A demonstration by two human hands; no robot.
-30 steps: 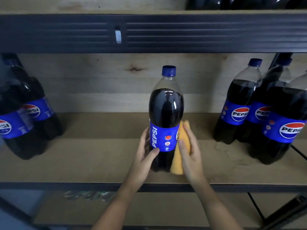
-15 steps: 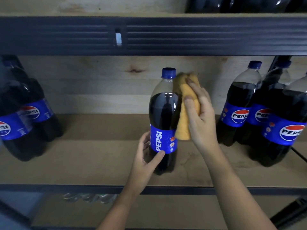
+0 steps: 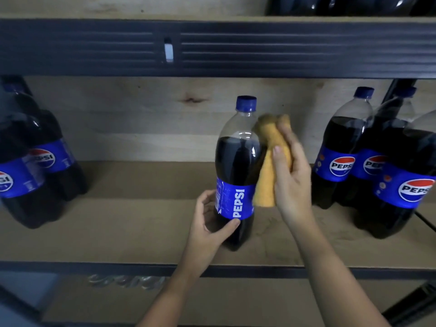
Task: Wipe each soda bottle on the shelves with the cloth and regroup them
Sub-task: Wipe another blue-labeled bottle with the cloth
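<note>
A tall Pepsi bottle (image 3: 236,161) with a blue cap and blue label stands upright in the middle of the wooden shelf (image 3: 132,223). My left hand (image 3: 210,227) grips its lower body, thumb across the front below the label. My right hand (image 3: 291,175) holds a folded yellow cloth (image 3: 269,161) and presses it against the bottle's right side, from the shoulder down to the label.
Two Pepsi bottles (image 3: 40,166) stand at the shelf's left end and three more (image 3: 368,161) at the right end. A dark metal beam (image 3: 236,46) of the upper shelf runs overhead, with more bottles above it. A lower shelf lies below.
My right hand carried the cloth up from the bottle's lower part to its shoulder, then slid slightly down. The bottle's label has turned to the right under my left hand.
</note>
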